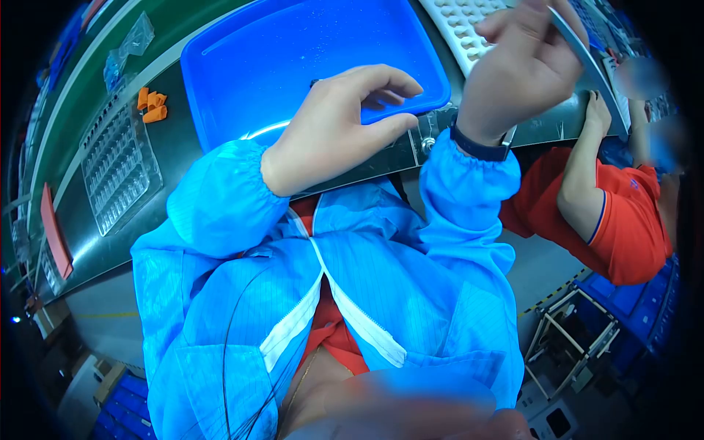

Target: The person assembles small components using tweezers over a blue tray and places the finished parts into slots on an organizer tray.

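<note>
My left hand [330,125] hovers over the near edge of a blue plastic bin [257,66]. Its fingers curve and its thumb stands apart, with nothing visible between them. To the right, my right hand [521,73] is raised, a dark band around its wrist. Its bent fingers close on the upper part of a thin pale panel [598,77], seen almost edge-on. What kind of panel this is cannot be told. A white tray [449,22] with rows of round hollows lies just left of that hand.
Left of the bin are orange pieces [155,105], a clear plastic tray [121,169] and a red strip [55,231] on the dark green worktop [176,158]. A crumpled clear bag [137,37] lies farther back. A co-worker in red [616,213] is close on the right.
</note>
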`<state>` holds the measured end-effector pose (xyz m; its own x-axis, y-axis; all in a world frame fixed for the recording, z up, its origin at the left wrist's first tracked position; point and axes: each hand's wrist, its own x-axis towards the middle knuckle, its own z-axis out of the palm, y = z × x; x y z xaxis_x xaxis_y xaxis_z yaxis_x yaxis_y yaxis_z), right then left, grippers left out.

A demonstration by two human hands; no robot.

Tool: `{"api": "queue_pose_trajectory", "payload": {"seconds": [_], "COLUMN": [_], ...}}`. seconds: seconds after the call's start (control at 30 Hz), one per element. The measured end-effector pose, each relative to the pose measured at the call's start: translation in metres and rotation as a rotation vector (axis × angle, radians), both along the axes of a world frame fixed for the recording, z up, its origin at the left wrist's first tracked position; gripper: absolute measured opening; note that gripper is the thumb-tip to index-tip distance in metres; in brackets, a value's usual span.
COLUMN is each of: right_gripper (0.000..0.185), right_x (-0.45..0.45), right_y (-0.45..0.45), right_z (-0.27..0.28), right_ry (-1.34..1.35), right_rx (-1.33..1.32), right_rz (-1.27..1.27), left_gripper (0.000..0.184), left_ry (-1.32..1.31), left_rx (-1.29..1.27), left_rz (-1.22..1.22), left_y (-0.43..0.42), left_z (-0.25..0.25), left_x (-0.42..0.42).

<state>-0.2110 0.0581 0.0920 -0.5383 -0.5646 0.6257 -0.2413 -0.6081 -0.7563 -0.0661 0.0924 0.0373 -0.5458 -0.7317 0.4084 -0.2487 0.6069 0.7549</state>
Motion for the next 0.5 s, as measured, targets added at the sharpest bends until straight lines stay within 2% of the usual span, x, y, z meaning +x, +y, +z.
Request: {"api": "queue_pose_trajectory", "payload": {"seconds": [0.1,0.13,0.2,0.27,0.4,0.5], "right_gripper": [0.014,0.014,0.017,0.019,0.022,0.021], "right_x": [0.015,0.017,0.021,0.027,0.028,0.024], "right_y": [-0.025,-0.032,-0.044,-0.047,-0.046,-0.049], "right_z": [-0.016,-0.021,-0.031,-0.039,-0.047,-0.049], "right_ry": [-0.16,-0.191,0.113,0.255,0.475,0.599], "right_rx": [-0.362,-0.435,-0.524,-0.566,-0.516,-0.539], "right_rz": [0.346,0.418,0.304,0.255,0.217,0.181], "left_gripper": [0.045,0.045,0.051,0.056,0.061,0.055], "left_ry": [0.245,0.246,0.287,0.305,0.352,0.162], "left_rx": [0.579,0.576,0.569,0.567,0.645,0.623], "left_rz": [-0.1,-0.098,-0.021,0.032,0.078,0.045], "left_y": [0.013,0.016,0.021,0.021,0.021,0.018], "left_z": [0.003,0.003,0.003,-0.002,-0.012,-0.007], "left_x": [-0.011,-0.017,-0.03,-0.035,-0.034,-0.021]}}
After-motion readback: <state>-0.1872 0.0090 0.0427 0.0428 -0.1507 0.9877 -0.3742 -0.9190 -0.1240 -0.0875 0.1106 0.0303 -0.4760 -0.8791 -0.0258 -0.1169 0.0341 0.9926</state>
